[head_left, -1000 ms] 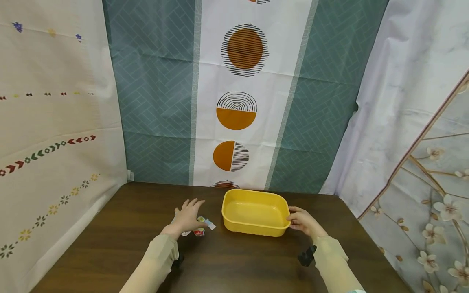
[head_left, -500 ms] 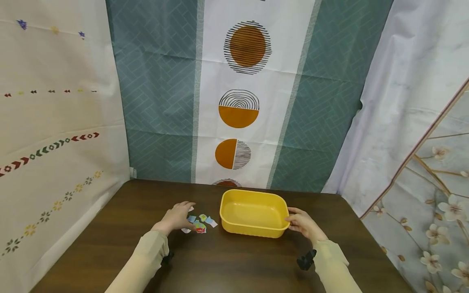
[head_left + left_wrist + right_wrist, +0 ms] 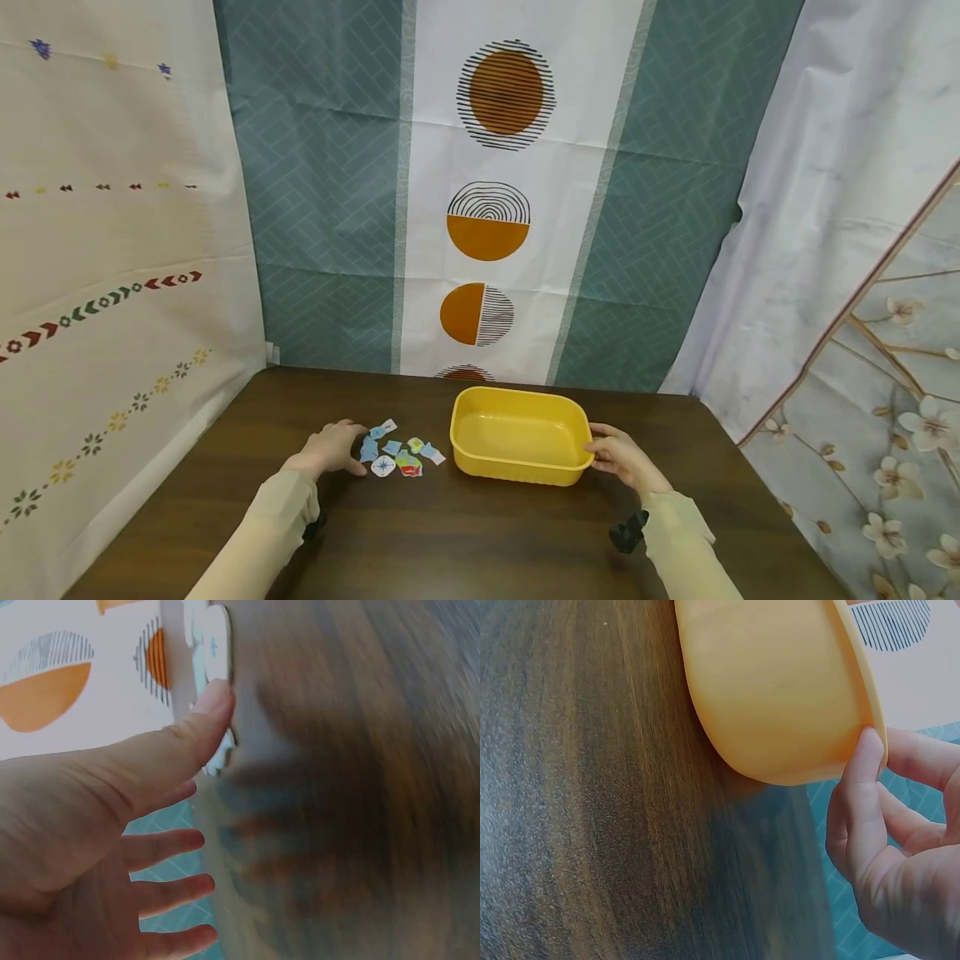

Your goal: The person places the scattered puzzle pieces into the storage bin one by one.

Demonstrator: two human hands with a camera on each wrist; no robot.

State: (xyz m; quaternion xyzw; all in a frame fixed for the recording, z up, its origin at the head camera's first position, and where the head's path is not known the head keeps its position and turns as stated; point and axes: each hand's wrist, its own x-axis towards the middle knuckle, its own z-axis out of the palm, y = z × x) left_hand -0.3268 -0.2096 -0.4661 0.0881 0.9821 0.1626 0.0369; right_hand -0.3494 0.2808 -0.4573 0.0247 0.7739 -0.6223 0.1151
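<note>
A yellow plastic tray [image 3: 517, 467] stands right of the table's middle. My right hand [image 3: 624, 458] pinches its right rim, with the thumb inside and fingers outside, as the right wrist view shows at the tray's corner [image 3: 780, 712]. Left of the tray lie several small flat printed pieces, among them a white compass piece [image 3: 382, 466], a red and green piece [image 3: 409, 465] and a light blue piece [image 3: 369, 449]. Just left of them hovers my left hand [image 3: 327, 450], its fingers spread and holding nothing. In the left wrist view its thumb [image 3: 172, 750] overlaps the pieces' edges.
Under everything is a dark brown wooden table [image 3: 465, 542]. A patterned curtain [image 3: 322, 250] hangs behind its back edge, a cream cloth [image 3: 120, 333] at the left and a floral cloth [image 3: 885, 433] at the right.
My left hand has moved left off the printed pieces, uncovering the compass piece and the blue ones. My right hand and the tray have stayed nearly in place.
</note>
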